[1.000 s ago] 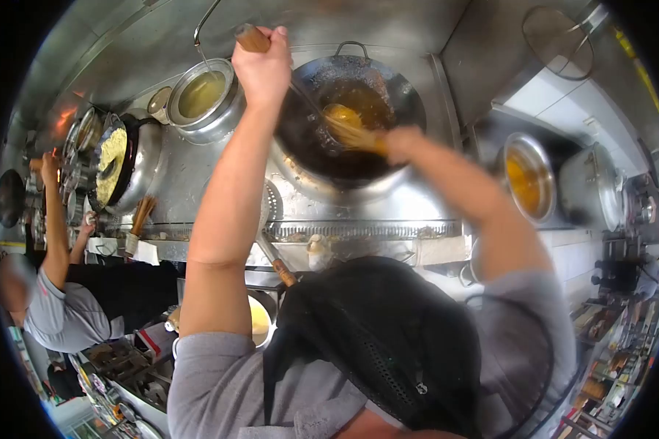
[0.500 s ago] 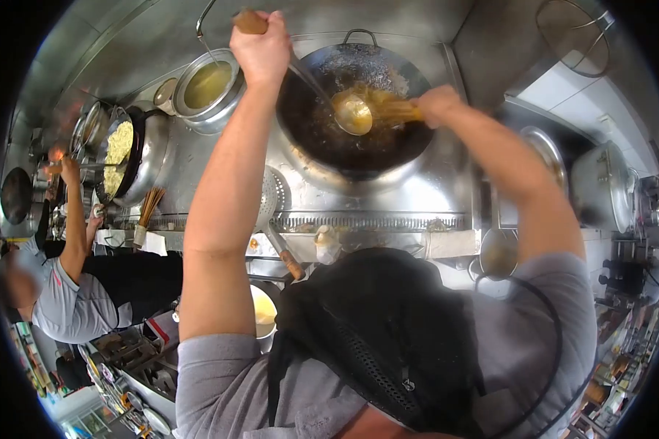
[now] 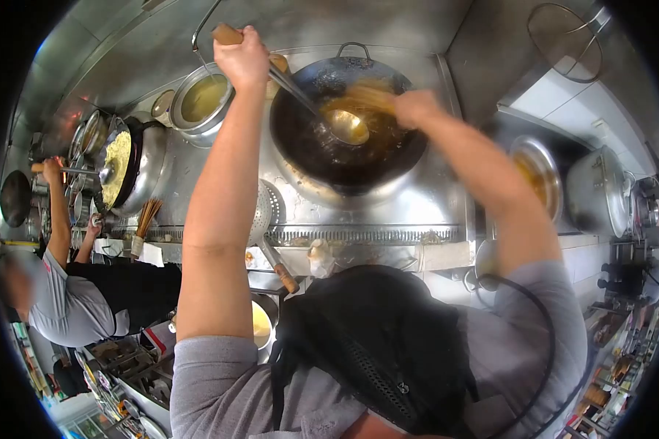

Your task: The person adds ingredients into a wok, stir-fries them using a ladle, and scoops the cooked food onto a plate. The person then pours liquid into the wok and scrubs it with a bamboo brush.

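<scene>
A ladle (image 3: 346, 126) with a wooden handle end is gripped in my left hand (image 3: 245, 62), above the left rim of the wok. Its shiny bowl hangs over the middle of the dark wok (image 3: 293, 143), holding some yellowish liquid. My right hand (image 3: 419, 111), smeared by motion, is closed round a bamboo wok brush (image 3: 370, 100). The brush's bristle end reaches into the wok just behind the ladle bowl, also blurred. Dark, wet-looking liquid shines in the wok.
Left of the wok stands a metal pot (image 3: 203, 102) of yellowish liquid. A perforated skimmer (image 3: 263, 216) lies nearer me. Farther left, a co-worker (image 3: 73, 300) holds a ladle over a pan of pale yellow food (image 3: 117, 168). A lidded pot (image 3: 600, 190) stands right.
Both hands have shifted left, the left also slightly down, as the whole view moved a little. The brush has swung to the upper left, and the ladle bowl is tilted differently.
</scene>
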`<state>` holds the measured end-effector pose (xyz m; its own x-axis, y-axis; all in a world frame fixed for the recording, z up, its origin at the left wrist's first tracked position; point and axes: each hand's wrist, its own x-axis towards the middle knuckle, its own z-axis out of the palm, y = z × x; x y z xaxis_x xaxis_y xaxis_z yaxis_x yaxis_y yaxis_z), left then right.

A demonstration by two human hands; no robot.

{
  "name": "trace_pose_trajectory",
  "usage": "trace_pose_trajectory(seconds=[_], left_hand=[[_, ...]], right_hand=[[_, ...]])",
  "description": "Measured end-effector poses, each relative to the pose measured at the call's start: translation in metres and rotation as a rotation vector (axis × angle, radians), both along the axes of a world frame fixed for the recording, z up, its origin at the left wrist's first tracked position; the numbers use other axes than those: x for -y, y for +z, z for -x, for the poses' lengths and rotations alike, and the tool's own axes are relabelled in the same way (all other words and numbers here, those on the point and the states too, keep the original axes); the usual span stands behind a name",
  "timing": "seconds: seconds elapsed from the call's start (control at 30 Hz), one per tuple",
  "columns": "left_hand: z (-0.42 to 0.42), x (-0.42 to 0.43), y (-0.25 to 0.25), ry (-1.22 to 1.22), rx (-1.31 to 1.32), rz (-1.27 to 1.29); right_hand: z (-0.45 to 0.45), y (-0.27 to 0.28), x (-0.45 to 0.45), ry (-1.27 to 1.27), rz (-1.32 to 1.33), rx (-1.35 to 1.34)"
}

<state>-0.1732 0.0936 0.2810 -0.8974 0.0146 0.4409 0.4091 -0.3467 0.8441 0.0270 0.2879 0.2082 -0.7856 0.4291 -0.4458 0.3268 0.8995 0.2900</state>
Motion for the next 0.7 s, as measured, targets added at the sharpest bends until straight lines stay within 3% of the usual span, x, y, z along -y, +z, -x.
trace_pose_trajectory(seconds=[0.13, 0.23, 0.33, 0.43, 0.53, 0.63, 0.7], left_hand=[[0.033, -0.003, -0.004, 0.096, -0.085, 0.087], [0.020, 0.005, -0.005, 0.028, -0.006, 0.062], [0.008, 0.006, -0.010, 0.036, 0.026, -0.001], [0.017, 0.003, -0.006, 0.037, 0.006, 0.027], [0.012, 0.004, 0.002, 0.037, -0.033, 0.135], [0.007, 0.011, -0.002, 0.001, -0.024, 0.066], [0.014, 0.012, -0.009, -0.003, -0.025, 0.059]], right_hand=[[-0.020, -0.067, 0.066, 0.049, 0.240, -0.137], [-0.009, -0.026, 0.003, 0.127, 0.026, 0.105], [0.018, -0.010, -0.019, -0.011, -0.088, 0.165], [0.004, -0.001, 0.036, 0.031, 0.071, 0.053], [-0.005, -0.059, 0.047, -0.006, 0.143, 0.055], [0.010, -0.048, -0.023, -0.001, 0.019, 0.120], [0.013, -0.017, -0.013, 0.007, -0.042, 0.095]])
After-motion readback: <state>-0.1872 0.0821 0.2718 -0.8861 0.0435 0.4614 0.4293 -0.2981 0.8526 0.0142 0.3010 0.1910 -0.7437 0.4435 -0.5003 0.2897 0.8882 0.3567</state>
